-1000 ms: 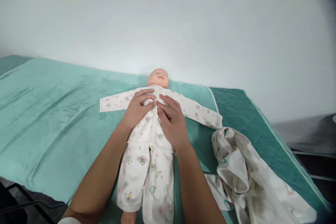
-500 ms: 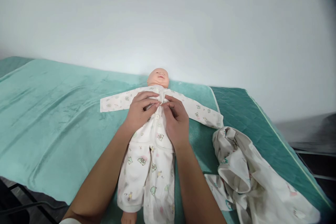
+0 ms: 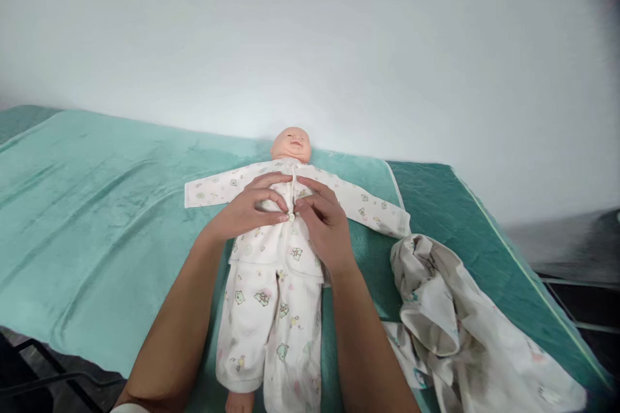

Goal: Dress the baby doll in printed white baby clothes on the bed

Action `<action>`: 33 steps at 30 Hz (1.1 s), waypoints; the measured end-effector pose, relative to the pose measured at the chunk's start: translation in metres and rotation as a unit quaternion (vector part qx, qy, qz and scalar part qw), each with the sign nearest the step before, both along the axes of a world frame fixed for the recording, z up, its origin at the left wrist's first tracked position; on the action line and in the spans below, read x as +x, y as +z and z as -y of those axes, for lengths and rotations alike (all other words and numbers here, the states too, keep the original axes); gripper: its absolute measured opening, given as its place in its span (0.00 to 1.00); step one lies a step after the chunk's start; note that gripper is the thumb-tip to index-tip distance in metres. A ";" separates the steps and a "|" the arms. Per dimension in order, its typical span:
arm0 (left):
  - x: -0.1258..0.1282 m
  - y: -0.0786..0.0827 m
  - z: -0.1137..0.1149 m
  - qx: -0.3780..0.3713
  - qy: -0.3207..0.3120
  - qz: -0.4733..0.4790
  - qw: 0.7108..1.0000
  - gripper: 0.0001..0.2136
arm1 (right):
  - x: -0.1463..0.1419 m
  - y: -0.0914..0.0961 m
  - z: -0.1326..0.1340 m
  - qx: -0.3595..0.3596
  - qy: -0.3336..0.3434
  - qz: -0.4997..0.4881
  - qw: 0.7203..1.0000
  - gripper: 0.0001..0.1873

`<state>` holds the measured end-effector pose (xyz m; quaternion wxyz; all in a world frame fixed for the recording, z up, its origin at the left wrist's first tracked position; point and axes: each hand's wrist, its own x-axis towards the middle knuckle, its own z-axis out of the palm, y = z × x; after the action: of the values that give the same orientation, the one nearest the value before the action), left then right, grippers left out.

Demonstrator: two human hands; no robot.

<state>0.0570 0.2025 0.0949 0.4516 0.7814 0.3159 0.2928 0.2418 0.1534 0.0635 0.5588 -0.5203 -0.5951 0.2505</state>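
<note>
A baby doll (image 3: 291, 142) lies on its back on a teal blanket (image 3: 97, 219), arms spread wide. It wears a white printed shirt (image 3: 361, 201) and matching trousers (image 3: 268, 322). Both hands meet over the doll's chest at the shirt's front opening. My left hand (image 3: 252, 206) pinches the left edge of the shirt by a small button (image 3: 291, 217). My right hand (image 3: 325, 226) pinches the opposite edge, fingertips touching those of the left.
A crumpled printed cloth (image 3: 455, 322) lies at the doll's right on a darker green quilted mat (image 3: 440, 200). A white wall (image 3: 339, 45) rises behind the bed. The bed's front edge drops to dark floor at lower left.
Both hands have slid a little down the shirt front, from the collar area to a lower button. The doll has not shifted.
</note>
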 end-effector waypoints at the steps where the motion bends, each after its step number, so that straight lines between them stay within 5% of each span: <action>1: 0.000 0.001 0.000 -0.007 -0.010 0.000 1.000 0.06 | 0.000 -0.001 0.000 0.005 0.001 0.007 1.000 0.14; 9: 0.003 -0.001 0.002 -0.008 -0.017 0.011 1.000 0.05 | -0.003 -0.005 -0.001 0.052 -0.002 0.071 0.996 0.13; 33: 0.003 0.001 0.003 -0.017 0.002 0.018 1.000 0.03 | 0.020 -0.002 0.002 -0.027 0.152 0.092 0.984 0.10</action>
<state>0.0599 0.1992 0.0959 0.4699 0.7675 0.3142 0.3024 0.2614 0.1516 0.0619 0.4432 -0.4589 -0.7093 0.2999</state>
